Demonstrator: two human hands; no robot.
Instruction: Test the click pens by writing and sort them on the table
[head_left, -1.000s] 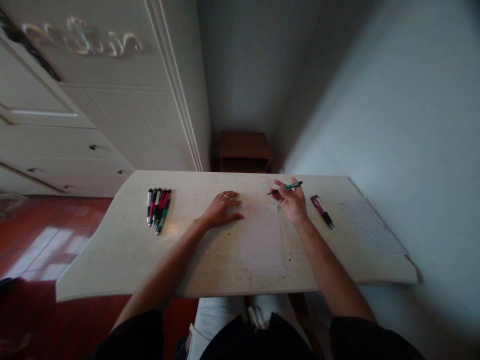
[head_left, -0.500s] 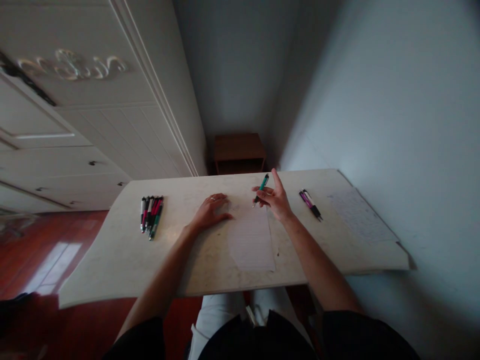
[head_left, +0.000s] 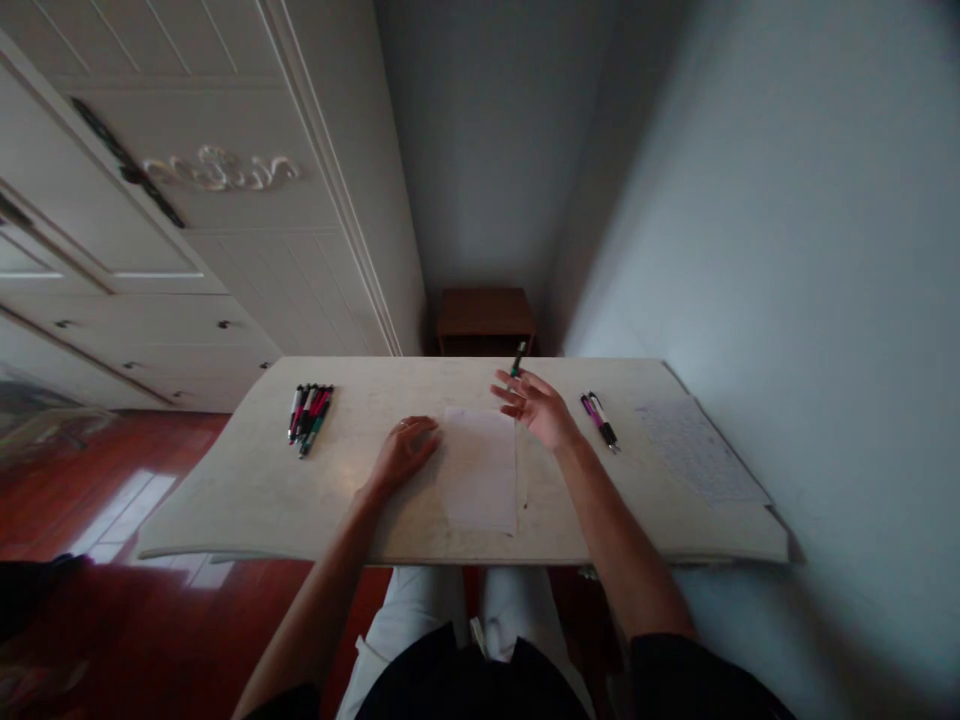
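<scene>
My right hand (head_left: 541,408) is raised over the table near the far right corner of a sheet of paper (head_left: 480,470). A green and black pen (head_left: 518,358) is held among its fingers, tip end hidden, the dark end pointing up and away. My left hand (head_left: 406,446), with a ring on one finger, rests on the table at the sheet's left edge. Its fingers lie loosely stretched, the thumb apart, with nothing held. Faint lines show on the sheet; any writing is too dim to read.
Several pens (head_left: 309,415) lie bunched at the table's left. Two pens (head_left: 600,422) lie right of my right hand. A written-on sheet (head_left: 705,450) is at the right end by the wall. Beyond the white table (head_left: 247,500) stand a brown stool-like piece (head_left: 486,312) and white cabinets (head_left: 247,290).
The pen has turned in my right hand from a tip-down slant to upright behind the fingers, which have spread. My left hand has shifted slightly at the sheet's edge. The camera view has moved.
</scene>
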